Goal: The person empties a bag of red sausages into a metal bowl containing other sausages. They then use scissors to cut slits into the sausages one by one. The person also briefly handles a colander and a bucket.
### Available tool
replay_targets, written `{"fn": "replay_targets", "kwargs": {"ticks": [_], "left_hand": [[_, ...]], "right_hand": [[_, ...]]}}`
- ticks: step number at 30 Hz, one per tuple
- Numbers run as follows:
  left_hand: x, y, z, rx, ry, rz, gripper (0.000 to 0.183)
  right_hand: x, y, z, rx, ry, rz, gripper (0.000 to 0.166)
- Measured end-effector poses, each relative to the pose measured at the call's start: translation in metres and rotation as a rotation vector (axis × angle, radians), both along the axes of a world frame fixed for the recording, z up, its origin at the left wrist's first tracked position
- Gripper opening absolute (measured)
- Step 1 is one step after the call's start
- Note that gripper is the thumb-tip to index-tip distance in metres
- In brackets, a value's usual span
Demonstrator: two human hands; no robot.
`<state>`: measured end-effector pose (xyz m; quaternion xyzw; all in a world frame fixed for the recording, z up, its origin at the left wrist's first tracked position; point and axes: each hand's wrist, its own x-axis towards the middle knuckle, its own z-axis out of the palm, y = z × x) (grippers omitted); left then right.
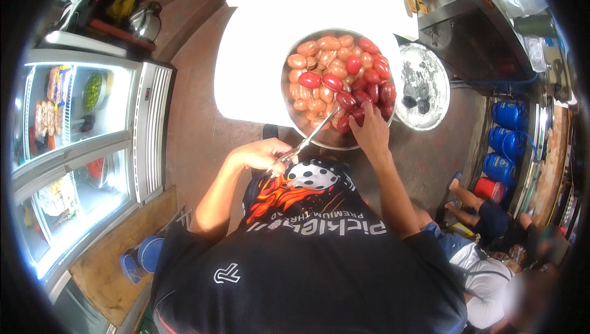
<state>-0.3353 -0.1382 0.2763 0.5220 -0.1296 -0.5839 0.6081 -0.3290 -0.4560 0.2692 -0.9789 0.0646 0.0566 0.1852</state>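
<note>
A large round metal bowl (343,148) holds many short plump sausages, mostly orange-brown ones (328,43), with bright red and dark red ones (386,94) at the right side. My left hand (262,155) grips the handles of metal scissors (306,142) below the bowl. Their tips reach over its near rim, beside a dark red sausage (345,101). Over the near right part of the bowl, my right hand (371,128) has its thumb and fingers spread among the dark red sausages. Whether it grips one cannot be told.
The bowl rests at the edge of a brightly lit white table (258,66). A whitish-smeared round pan (426,89) with dark lumps is at its right. A glass-door display fridge (154,126) stands left. Blue containers (500,165) and other people (484,269) are at right.
</note>
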Motion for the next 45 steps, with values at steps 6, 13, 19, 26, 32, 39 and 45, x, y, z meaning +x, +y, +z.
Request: {"fn": "replay_targets", "kwargs": {"ticks": [6, 13, 19, 26, 32, 39, 45], "left_hand": [[-0.001, -0.012, -0.019, -0.002, 0.085, -0.08, 0.038], [0.001, -0.036, -0.036, -0.168, 0.073, 0.041, 0.032], [0.009, -0.066, -0.047, -0.278, 0.311, 0.091, 0.049], [0.002, -0.075, -0.066, -0.304, 0.326, 0.083, 0.051], [-0.003, -0.065, -0.062, -0.308, 0.339, 0.085, 0.049], [-0.006, -0.078, -0.06, -0.282, 0.256, 0.136, 0.04], [0.007, -0.085, -0.059, -0.3, 0.221, 0.22, 0.036]], "right_hand": [[-0.003, -0.001, -0.009, 0.278, -0.179, 0.017, 0.046], [-0.011, 0.0, 0.002, 0.47, -0.127, 0.021, 0.049], [-0.022, 0.0, -0.007, 0.515, -0.157, 0.091, 0.049], [-0.023, -0.002, -0.006, 0.541, -0.127, 0.102, 0.045], [-0.016, 0.006, 0.0, 0.644, -0.021, 0.089, 0.039], [-0.021, 0.011, 0.005, 0.662, 0.081, 0.132, 0.029], [-0.026, 0.019, 0.004, 0.641, -0.088, 0.127, 0.03]]}}
